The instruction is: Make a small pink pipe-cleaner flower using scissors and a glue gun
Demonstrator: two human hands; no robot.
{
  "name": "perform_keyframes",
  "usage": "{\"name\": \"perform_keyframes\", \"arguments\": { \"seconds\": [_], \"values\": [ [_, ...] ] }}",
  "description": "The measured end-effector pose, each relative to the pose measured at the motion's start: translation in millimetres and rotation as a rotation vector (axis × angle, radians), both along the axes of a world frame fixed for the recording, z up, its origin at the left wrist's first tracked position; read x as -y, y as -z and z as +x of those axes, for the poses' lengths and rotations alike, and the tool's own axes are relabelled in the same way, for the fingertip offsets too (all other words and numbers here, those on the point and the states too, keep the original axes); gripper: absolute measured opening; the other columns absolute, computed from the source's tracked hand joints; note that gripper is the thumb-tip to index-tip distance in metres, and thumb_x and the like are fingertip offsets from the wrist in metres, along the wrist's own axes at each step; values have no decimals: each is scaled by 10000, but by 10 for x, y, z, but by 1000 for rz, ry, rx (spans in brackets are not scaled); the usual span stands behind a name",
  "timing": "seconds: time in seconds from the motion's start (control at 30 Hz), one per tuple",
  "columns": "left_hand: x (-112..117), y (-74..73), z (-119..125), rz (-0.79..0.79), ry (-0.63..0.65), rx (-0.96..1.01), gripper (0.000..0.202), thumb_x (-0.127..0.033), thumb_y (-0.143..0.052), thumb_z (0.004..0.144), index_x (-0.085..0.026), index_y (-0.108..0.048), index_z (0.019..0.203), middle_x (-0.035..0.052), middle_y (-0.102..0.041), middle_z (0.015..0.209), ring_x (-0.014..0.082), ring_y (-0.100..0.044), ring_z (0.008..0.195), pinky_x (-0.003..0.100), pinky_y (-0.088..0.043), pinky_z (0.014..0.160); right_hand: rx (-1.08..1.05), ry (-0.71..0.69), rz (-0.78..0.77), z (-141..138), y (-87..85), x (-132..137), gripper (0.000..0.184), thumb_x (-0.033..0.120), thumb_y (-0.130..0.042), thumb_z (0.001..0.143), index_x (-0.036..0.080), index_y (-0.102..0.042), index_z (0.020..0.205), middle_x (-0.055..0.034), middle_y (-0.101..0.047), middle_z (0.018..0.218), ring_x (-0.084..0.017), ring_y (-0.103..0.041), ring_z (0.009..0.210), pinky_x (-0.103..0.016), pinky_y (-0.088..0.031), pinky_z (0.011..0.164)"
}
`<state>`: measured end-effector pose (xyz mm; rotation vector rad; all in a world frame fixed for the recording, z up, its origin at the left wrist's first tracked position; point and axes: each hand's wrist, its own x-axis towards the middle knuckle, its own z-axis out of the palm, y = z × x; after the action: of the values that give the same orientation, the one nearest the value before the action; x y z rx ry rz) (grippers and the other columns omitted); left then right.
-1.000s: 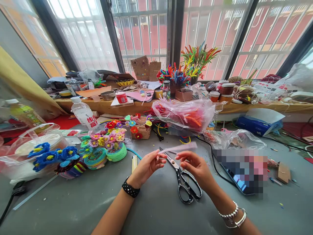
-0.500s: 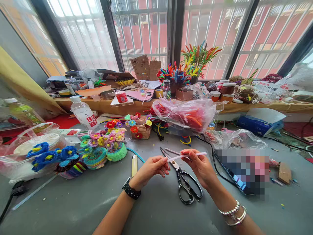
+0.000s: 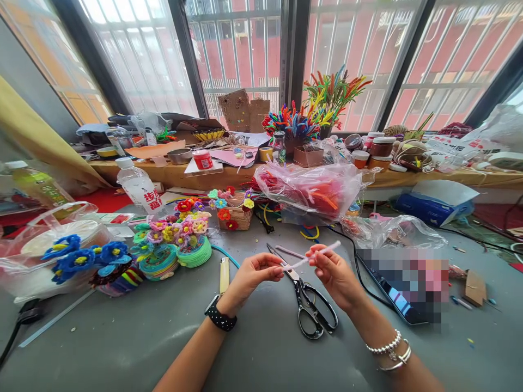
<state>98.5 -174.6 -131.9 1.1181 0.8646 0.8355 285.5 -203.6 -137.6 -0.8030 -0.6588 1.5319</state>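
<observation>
A pale pink pipe cleaner (image 3: pixel 301 263) is stretched between my two hands. My left hand (image 3: pixel 261 275) pinches its left end between thumb and fingers. Toward the other end, my right hand (image 3: pixel 332 272) grips it, and a short piece sticks out up and to the right. Black-handled scissors (image 3: pixel 308 307) lie on the table below and between my hands, blades pointing away from me. Another pale pipe cleaner (image 3: pixel 288 251) lies by the blade tips, partly hidden by my right hand. Left of my left wrist is a cream-coloured lighter (image 3: pixel 224 275).
Pipe-cleaner flower pots (image 3: pixel 194 250) and blue flowers (image 3: pixel 85 261) stand on the left, with a water bottle (image 3: pixel 139 188) behind. A plastic bag of red and pink pipe cleaners (image 3: pixel 310 190) lies ahead. On the right are a phone (image 3: pixel 402 288) and black cable (image 3: pixel 365 280).
The pipe cleaner now bends between my hands, its right end tilted higher. My right hand has shifted slightly; my left stays nearly in place.
</observation>
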Motion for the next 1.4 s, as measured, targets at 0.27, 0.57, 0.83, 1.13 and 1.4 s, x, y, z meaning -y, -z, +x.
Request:
{"name": "perform_keyframes", "arguments": {
  "seconds": [0.27,0.57,0.83,1.13,1.4],
  "values": [
    [-3,11,4,44,25,4,214,-219,-706,577,-118,-589,725,8,-634,670,93,-577,615,213,-457,610,70,-117,97,-19,33,19,185,332,-642,679,149,-613,671,18,-610,625,-38,-510,510,-147,-422,517],
    [15,13,29,192,3,6,379,-211,-677,614,-150,-542,963,-17,-593,630,106,-570,608,239,-468,611,672,-97,206,-62,57,50,216,368,-581,712,153,-597,722,21,-537,548,-80,-446,490,-196,-349,468],
    [18,26,21,226,-14,-38,383,-242,-678,609,-157,-549,960,-5,-583,686,123,-574,664,268,-485,655,980,-15,323,-97,48,61,239,373,-504,757,164,-617,732,-5,-549,635,-100,-458,537,-201,-368,489],
    [33,-1,13,244,-51,-113,281,-267,-665,621,-143,-626,871,18,-612,702,127,-574,667,254,-481,651,1156,26,456,-82,4,75,219,337,-487,785,186,-638,734,-15,-557,662,-129,-498,617,-225,-379,568],
    [38,-30,24,222,-93,-136,162,-265,-671,599,-141,-677,704,27,-641,683,129,-582,622,255,-490,630,1213,33,494,-81,26,74,196,306,-496,787,194,-649,739,-23,-571,667,-142,-522,630,-241,-387,585]
  ]
}}
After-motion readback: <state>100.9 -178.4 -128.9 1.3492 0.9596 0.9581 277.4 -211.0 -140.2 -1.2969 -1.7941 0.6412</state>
